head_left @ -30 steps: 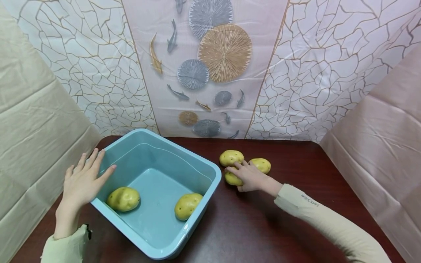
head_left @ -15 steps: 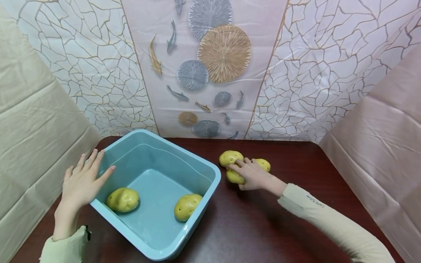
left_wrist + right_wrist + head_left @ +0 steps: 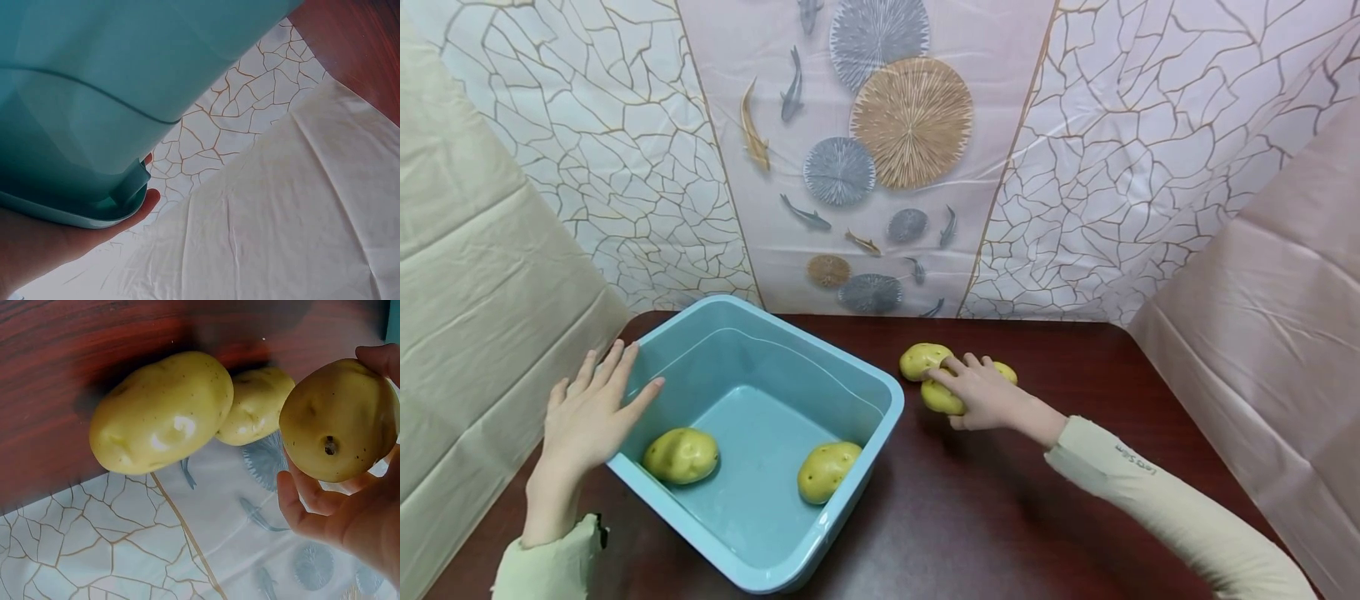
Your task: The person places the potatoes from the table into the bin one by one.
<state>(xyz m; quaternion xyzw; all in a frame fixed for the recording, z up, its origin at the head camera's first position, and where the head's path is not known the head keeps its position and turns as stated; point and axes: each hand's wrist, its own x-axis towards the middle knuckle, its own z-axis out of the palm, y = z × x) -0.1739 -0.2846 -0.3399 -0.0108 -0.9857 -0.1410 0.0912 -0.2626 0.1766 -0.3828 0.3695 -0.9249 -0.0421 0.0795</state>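
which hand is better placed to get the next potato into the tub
Likely the right hand: it grips a potato, close beside two other potatoes. The left hand is at the left rim of the blue tub, holding no potato.

The person's bare left grip (image 3: 587, 417) shows its back to the head camera, its fingers straight and slightly fanned, the thumb spread away, the wrist emerging from a pale green cloth sleeve (image 3: 546, 562). The bare right grip (image 3: 988, 396) is curled in a hold, thumb opposite the fingers, its forearm slanting inward in a long pale cream sleeve (image 3: 1180, 508).
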